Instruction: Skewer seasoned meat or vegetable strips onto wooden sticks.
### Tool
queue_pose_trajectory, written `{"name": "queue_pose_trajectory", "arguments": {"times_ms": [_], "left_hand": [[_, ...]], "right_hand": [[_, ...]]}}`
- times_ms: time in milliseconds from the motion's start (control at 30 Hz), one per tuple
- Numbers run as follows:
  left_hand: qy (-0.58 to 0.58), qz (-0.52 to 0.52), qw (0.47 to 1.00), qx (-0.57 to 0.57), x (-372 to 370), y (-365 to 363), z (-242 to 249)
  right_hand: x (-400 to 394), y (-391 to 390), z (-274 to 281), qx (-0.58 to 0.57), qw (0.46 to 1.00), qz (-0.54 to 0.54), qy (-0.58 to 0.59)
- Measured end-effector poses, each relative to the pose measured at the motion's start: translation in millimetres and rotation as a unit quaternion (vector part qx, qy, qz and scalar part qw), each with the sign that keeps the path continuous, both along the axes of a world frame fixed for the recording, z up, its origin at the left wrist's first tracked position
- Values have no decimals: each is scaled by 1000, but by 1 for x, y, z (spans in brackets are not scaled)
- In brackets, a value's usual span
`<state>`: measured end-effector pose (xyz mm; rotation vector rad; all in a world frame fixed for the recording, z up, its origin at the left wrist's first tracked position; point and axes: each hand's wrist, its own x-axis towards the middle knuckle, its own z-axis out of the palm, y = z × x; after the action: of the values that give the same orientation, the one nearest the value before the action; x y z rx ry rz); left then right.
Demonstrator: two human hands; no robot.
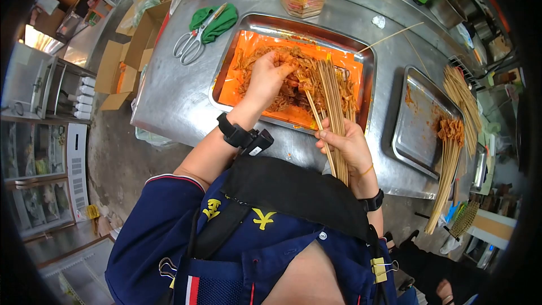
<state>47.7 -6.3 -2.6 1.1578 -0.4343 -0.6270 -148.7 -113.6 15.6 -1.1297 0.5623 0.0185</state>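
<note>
My left hand (268, 76) reaches into the tray (370, 85), thumb and fingers pinched on sauce-coated food strips beside the tip of a single wooden skewer (315, 110). Its fingertips are partly hidden in the food. Lower right, my right hand (351, 146) is closed round a bundle of wooden skewers (334, 99), with the single skewer held by its thumb. The bundle's upper ends lie over the tray. Reddish strips of food (262, 59) are heaped on an orange liner (228, 93) inside the tray.
A second metal tray (415, 130) at right holds loaded skewers (450, 135). More bare skewers (463, 99) lie beyond it. Scissors (195, 42) rest by a green cloth (220, 25). A clear container (303, 0) stands behind the food tray. Part of another person (440, 265) shows lower right.
</note>
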Motion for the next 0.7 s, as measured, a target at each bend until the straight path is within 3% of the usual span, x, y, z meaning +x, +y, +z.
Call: {"name": "queue_pose_trajectory", "arguments": {"times_ms": [200,300,400,500,600,700], "left_hand": [[174,-38,983,51,15,1,-1],[251,-75,965,18,19,2,-1],[249,-99,963,26,21,4,10],[123,-143,976,113,29,9,6],[-27,-117,979,164,28,8,10],[-27,-127,969,211,36,3,-2]], "right_hand": [[1,1,1,1,1000,4,-1],[0,0,1,6,1000,5,-2],[0,0,1,6,1000,8,-3],[0,0,2,5,1000,13,-1],[1,1,4,0,1000,16,7],[0,2,3,-3,1000,22,6]]}}
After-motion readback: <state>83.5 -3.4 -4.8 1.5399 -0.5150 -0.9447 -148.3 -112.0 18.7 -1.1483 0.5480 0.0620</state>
